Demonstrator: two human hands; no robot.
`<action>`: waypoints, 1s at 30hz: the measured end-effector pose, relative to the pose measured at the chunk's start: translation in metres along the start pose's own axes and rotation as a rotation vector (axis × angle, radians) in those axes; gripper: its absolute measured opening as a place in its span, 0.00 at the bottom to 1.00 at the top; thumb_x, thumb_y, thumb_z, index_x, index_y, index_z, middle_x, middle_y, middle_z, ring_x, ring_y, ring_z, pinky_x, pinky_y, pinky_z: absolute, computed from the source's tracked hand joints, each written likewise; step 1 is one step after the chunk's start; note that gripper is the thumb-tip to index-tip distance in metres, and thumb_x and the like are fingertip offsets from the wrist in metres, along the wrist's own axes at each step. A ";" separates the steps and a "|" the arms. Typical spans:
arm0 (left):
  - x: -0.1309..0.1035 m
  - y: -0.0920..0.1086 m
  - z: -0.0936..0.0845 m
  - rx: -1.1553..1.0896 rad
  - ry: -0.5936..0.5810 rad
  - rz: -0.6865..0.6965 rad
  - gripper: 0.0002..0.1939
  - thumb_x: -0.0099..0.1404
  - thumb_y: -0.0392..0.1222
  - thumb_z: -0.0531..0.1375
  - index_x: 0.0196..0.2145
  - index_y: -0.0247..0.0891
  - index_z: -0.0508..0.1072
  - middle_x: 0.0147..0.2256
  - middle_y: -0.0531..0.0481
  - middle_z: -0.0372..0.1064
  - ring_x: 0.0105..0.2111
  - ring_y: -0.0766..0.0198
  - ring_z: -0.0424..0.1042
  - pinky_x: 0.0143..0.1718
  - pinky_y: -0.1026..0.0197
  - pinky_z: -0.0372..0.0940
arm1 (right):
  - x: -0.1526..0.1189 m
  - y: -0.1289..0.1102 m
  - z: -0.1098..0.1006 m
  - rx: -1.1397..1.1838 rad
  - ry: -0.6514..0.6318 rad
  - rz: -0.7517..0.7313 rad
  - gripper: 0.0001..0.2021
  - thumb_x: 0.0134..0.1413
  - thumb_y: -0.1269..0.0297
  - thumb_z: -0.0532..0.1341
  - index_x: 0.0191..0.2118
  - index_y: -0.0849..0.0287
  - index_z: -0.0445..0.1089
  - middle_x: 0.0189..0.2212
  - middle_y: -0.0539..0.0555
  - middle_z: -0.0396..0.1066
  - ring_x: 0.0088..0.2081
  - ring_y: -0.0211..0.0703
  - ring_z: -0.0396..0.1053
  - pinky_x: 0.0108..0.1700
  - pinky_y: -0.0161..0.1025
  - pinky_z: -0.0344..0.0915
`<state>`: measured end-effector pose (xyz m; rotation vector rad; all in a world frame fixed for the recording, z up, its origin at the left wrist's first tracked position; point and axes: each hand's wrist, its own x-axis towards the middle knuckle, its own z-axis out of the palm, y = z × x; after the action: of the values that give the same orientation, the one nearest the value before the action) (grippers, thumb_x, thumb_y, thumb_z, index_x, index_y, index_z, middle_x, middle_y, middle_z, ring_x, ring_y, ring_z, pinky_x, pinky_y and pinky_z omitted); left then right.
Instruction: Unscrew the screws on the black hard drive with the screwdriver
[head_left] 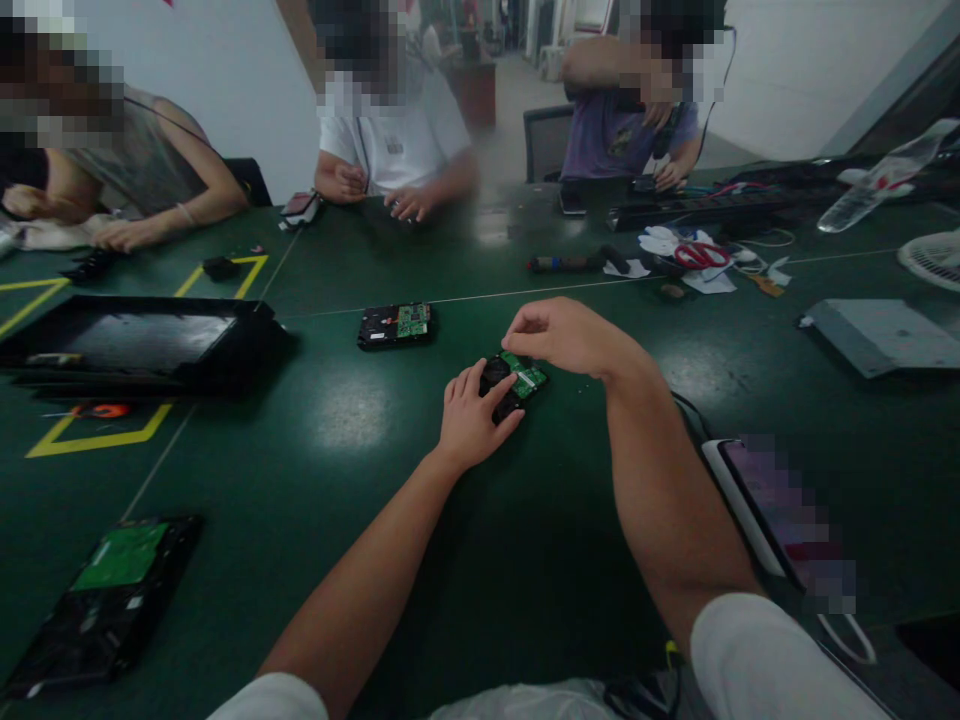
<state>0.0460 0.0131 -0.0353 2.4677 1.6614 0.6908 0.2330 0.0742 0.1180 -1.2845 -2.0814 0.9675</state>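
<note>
A hard drive with a green circuit board [531,374] lies on the dark green table [525,520], in front of me. My left hand [475,415] rests on its black part with fingers spread. At the drive's far edge is my right hand [551,332], its thumb and fingertips pressed together; what they pinch, if anything, is too small to make out. A second hard drive [395,326] lies beyond my left hand, and a larger one [112,600] sits at the near left.
Black trays [150,340] stand at the left beside an orange-handled tool [101,411]. A phone [772,510] is near my right forearm. Red scissors [701,256], a metal box [881,335] and a plastic bottle [885,180] lie at the right. Several people sit across the table.
</note>
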 end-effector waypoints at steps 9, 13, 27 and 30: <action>0.000 -0.001 0.000 -0.012 -0.015 -0.011 0.30 0.68 0.60 0.59 0.65 0.54 0.69 0.69 0.42 0.51 0.67 0.40 0.53 0.64 0.38 0.51 | 0.001 -0.007 0.010 0.008 -0.045 0.004 0.06 0.53 0.60 0.69 0.29 0.55 0.78 0.29 0.52 0.77 0.32 0.43 0.71 0.33 0.38 0.61; 0.000 0.000 0.000 0.000 -0.019 -0.012 0.30 0.68 0.60 0.60 0.65 0.54 0.69 0.70 0.43 0.50 0.67 0.40 0.52 0.64 0.38 0.51 | -0.008 0.000 0.007 0.080 -0.091 -0.008 0.07 0.54 0.58 0.69 0.32 0.55 0.78 0.31 0.52 0.78 0.32 0.43 0.72 0.33 0.38 0.62; 0.000 0.000 -0.002 -0.001 -0.007 0.006 0.31 0.68 0.60 0.59 0.66 0.54 0.68 0.71 0.41 0.49 0.67 0.39 0.53 0.63 0.38 0.52 | -0.036 0.024 -0.011 0.270 0.108 0.037 0.10 0.56 0.55 0.69 0.36 0.56 0.77 0.29 0.52 0.75 0.29 0.40 0.69 0.33 0.39 0.67; 0.000 -0.001 -0.002 -0.001 -0.019 0.003 0.31 0.68 0.60 0.60 0.66 0.54 0.68 0.71 0.42 0.49 0.67 0.39 0.53 0.63 0.37 0.52 | -0.037 0.026 -0.013 0.265 0.106 0.031 0.11 0.57 0.53 0.69 0.37 0.56 0.77 0.30 0.52 0.75 0.29 0.39 0.69 0.33 0.38 0.67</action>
<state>0.0447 0.0132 -0.0338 2.4682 1.6511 0.6656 0.2724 0.0529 0.1040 -1.2060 -1.7890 1.1208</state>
